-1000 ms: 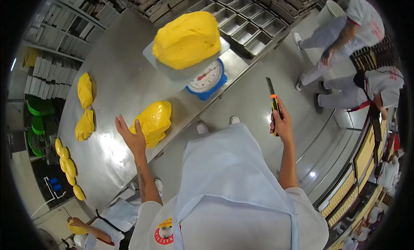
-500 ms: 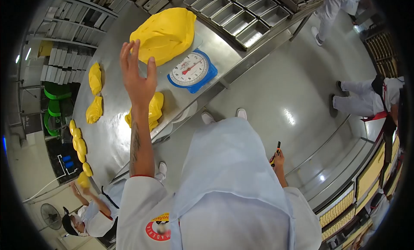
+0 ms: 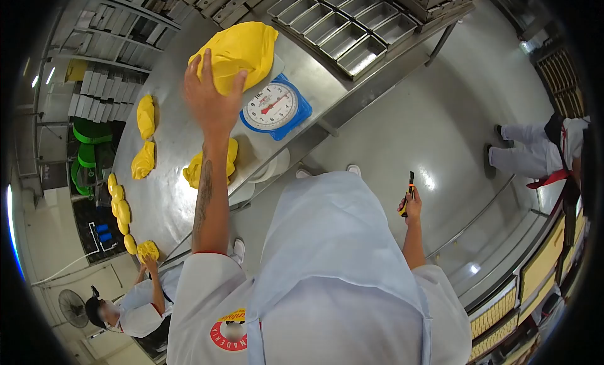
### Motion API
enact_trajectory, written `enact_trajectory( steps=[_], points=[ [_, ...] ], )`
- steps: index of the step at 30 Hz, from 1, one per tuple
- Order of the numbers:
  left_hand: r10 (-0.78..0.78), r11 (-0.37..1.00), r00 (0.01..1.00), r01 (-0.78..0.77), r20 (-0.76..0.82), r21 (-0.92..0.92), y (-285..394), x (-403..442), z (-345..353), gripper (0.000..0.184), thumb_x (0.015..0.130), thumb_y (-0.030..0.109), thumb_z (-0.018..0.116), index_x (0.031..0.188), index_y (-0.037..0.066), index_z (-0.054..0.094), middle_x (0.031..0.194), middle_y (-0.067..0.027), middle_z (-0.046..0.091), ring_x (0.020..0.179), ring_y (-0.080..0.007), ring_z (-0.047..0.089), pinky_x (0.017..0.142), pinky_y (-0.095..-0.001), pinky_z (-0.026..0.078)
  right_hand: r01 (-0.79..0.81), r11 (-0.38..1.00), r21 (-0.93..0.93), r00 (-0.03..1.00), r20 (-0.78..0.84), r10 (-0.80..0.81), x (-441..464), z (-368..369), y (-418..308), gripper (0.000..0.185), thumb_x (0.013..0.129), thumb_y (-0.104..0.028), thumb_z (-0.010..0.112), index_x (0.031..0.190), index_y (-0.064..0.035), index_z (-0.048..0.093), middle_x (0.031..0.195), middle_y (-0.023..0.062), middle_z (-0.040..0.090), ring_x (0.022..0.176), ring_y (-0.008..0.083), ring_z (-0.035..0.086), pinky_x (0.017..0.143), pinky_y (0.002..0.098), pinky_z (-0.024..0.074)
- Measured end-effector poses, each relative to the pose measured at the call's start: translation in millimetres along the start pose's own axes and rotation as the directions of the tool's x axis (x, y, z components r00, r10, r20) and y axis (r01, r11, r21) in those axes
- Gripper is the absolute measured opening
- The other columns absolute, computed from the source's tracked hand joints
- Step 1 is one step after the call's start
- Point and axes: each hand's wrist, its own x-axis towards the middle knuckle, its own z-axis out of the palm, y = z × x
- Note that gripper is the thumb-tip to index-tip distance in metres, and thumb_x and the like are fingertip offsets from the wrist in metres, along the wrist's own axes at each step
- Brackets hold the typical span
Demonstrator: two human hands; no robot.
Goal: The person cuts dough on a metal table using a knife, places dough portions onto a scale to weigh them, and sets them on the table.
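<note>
My left hand (image 3: 214, 101) has its fingers spread against the near side of a large yellow dough mass (image 3: 242, 53), which rests on the plate of a blue dial scale (image 3: 277, 107). Beneath my left forearm, partly hidden, a smaller yellow dough lump (image 3: 195, 170) lies on the metal table (image 3: 173, 195). Over the floor at the right, my right hand (image 3: 411, 209) is closed around a yellow and black utility knife (image 3: 411, 187), its dark blade pointing away from me.
Empty metal loaf pans (image 3: 343, 34) stand beyond the scale. Dough pieces (image 3: 146, 116) and several small balls (image 3: 119, 207) line the table's far left side. A co-worker (image 3: 138, 302) handles dough at lower left. Another person (image 3: 535, 148) stands at right.
My left hand has moved from beside the small lump up to the large dough. My right hand, still holding the knife, is lower. The co-worker at lower left has brought dough down to the table edge.
</note>
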Motion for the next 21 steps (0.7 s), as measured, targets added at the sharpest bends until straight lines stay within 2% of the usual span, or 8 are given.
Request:
enact_trajectory(
  steps=[3, 6, 8, 12, 15, 16, 19, 21],
  points=[
    [0.014, 0.993, 0.999, -0.017, 0.03, 0.114, 9, -6, 22, 0.107, 0.071, 0.062, 0.079, 0.155, 0.014, 0.033, 0.15, -0.0246, 0.035, 0.142, -0.0451, 0.028, 0.116, -0.0636, 0.018, -0.006, 1.0, 0.015, 1.0, 0.01, 0.006, 8, -10, 5, 0.057, 0.103, -0.013, 0.051, 0.156, -0.0232, 0.031, 0.067, 0.004, 0.05, 0.05, 0.0162, 0.051, 0.045, 0.036, 0.0493],
    [0.029, 0.971, 0.996, -0.047, 0.08, 0.233, 8, -6, 38, 0.117, 0.065, 0.07, 0.079, 0.156, 0.014, 0.029, 0.151, -0.0272, 0.03, 0.145, -0.047, 0.022, 0.116, -0.0663, 0.01, -0.062, 0.998, -0.014, 0.998, -0.035, 0.061, 1, -20, 19, 0.053, 0.103, -0.013, 0.05, 0.153, -0.0234, 0.034, 0.065, 0.0043, 0.049, 0.049, 0.0169, 0.051, 0.045, 0.0362, 0.0487],
    [0.041, 0.974, 0.997, -0.054, 0.062, 0.218, 9, -3, 42, 0.117, 0.064, 0.068, 0.08, 0.155, 0.014, 0.031, 0.15, -0.0265, 0.032, 0.144, -0.0456, 0.024, 0.116, -0.0644, 0.013, -0.068, 0.997, 0.023, 0.998, -0.012, 0.068, -6, -31, 40, 0.049, 0.103, -0.012, 0.049, 0.149, -0.0222, 0.037, 0.063, 0.0047, 0.049, 0.048, 0.0177, 0.05, 0.044, 0.0367, 0.0484],
    [0.079, 0.984, 0.996, -0.086, 0.046, 0.157, -18, 10, 44, 0.117, 0.062, 0.067, 0.081, 0.155, 0.014, 0.032, 0.141, -0.0251, 0.039, 0.139, -0.0432, 0.03, 0.117, -0.0634, 0.013, -0.137, 0.985, -0.102, 0.99, -0.044, 0.133, -20, -49, 80, 0.047, 0.103, -0.01, 0.05, 0.147, -0.0222, 0.039, 0.063, 0.005, 0.048, 0.047, 0.0183, 0.051, 0.043, 0.0371, 0.0474],
    [0.183, 0.982, 0.983, -0.183, 0.006, 0.056, -25, 15, 41, 0.114, 0.061, 0.061, 0.081, 0.153, 0.012, 0.036, 0.131, -0.0234, 0.043, 0.131, -0.0407, 0.037, 0.115, -0.0664, 0.015, -0.098, 0.985, -0.142, 0.994, -0.059, 0.09, -26, -55, 93, 0.048, 0.1, -0.005, 0.05, 0.145, -0.0156, 0.041, 0.065, 0.0051, 0.048, 0.049, 0.0186, 0.053, 0.043, 0.0361, 0.0474],
    [0.217, 0.976, 0.976, -0.217, -0.006, 0.025, -31, 14, 40, 0.111, 0.063, 0.058, 0.081, 0.152, 0.01, 0.037, 0.131, -0.0242, 0.043, 0.131, -0.0405, 0.037, 0.114, -0.066, 0.018, -0.055, 0.984, -0.167, 0.997, -0.062, 0.045, -11, -67, 113, 0.048, 0.099, -0.004, 0.051, 0.145, -0.0135, 0.042, 0.066, 0.0052, 0.048, 0.049, 0.0187, 0.053, 0.044, 0.0359, 0.0474],
    [0.29, 0.952, 0.952, -0.297, 0.094, 0.074, -50, 17, 35, 0.108, 0.063, 0.052, 0.083, 0.152, 0.01, 0.037, 0.128, -0.0189, 0.048, 0.132, -0.0375, 0.041, 0.112, -0.0623, 0.022, 0.036, 0.982, -0.187, 0.998, -0.047, -0.046, 29, -87, 153, 0.048, 0.096, 0.001, 0.051, 0.143, -0.007, 0.043, 0.068, 0.0053, 0.048, 0.05, 0.0192, 0.054, 0.044, 0.0352, 0.0474],
    [0.267, 0.963, 0.959, -0.269, 0.095, 0.018, -61, 30, 47, 0.091, 0.065, 0.045, 0.081, 0.142, 0.009, 0.05, 0.115, -0.0159, 0.059, 0.119, -0.0347, 0.053, 0.108, -0.0568, 0.031, 0.052, 0.987, -0.154, 0.998, -0.028, -0.057, 41, -72, 142, 0.048, 0.097, -0.001, 0.05, 0.144, -0.0094, 0.042, 0.068, 0.0053, 0.048, 0.05, 0.0191, 0.054, 0.044, 0.0353, 0.0477]
  ],
)
